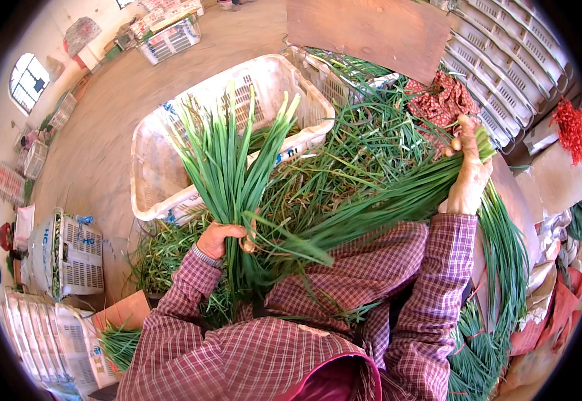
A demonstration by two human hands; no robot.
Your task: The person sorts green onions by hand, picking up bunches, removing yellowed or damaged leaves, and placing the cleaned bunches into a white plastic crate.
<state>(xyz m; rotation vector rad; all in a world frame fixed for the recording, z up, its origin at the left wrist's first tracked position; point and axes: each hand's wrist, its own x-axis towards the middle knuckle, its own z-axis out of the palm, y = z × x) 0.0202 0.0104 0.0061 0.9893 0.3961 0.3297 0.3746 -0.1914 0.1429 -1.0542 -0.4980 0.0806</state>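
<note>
My left hand is closed round a bundle of garlic chives, its pale cut ends fanned upward in front of a white plastic crate. The leaf tips hang below my fist toward my lap. Over at the right, my right hand grips the pale stem ends of a second bunch of chives. Its long leaves trail leftward across my checked clothing, and their tips blur near my left hand. More chives drape beside my right forearm.
Loose leaves and trimmings heap up beyond my lap. A wooden board and red patterned cloth lie past them. Stacked white crates rise at the far right; a wrapped crate stands at left. Tied chive bundles sit at lower right.
</note>
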